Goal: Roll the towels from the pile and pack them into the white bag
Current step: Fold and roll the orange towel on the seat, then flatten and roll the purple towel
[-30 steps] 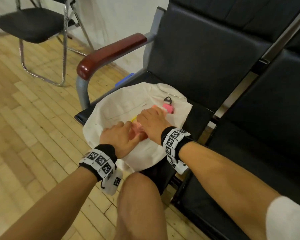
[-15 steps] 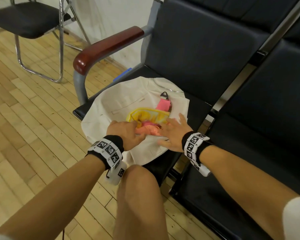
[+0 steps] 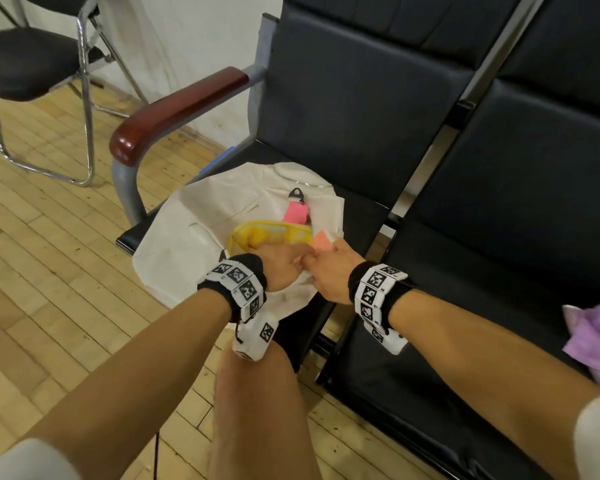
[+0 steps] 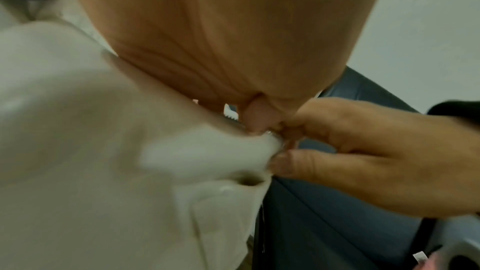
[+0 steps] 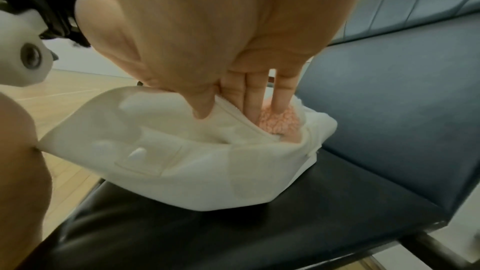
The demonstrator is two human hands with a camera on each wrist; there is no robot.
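Both hands now work the near rim of the white bag [image 3: 187, 244] on the black chair seat [image 3: 361, 216]. At the left hand [image 3: 281, 268], the grip pinches the bag's edge by its zipper, seen close in the left wrist view. At the right hand [image 3: 329, 275], the thumb clamps the rim against the fingers [image 5: 253, 98], which reach inside onto the peach towel [image 5: 275, 122]. A second ago both hands were pressing that towel down in the bag's middle; they have since drawn back to the edge, so this roll looks seated beside the yellow towel [image 3: 257, 235] and pink towel [image 3: 295, 213]. A purple towel [image 3: 593, 344] waits on the next seat.
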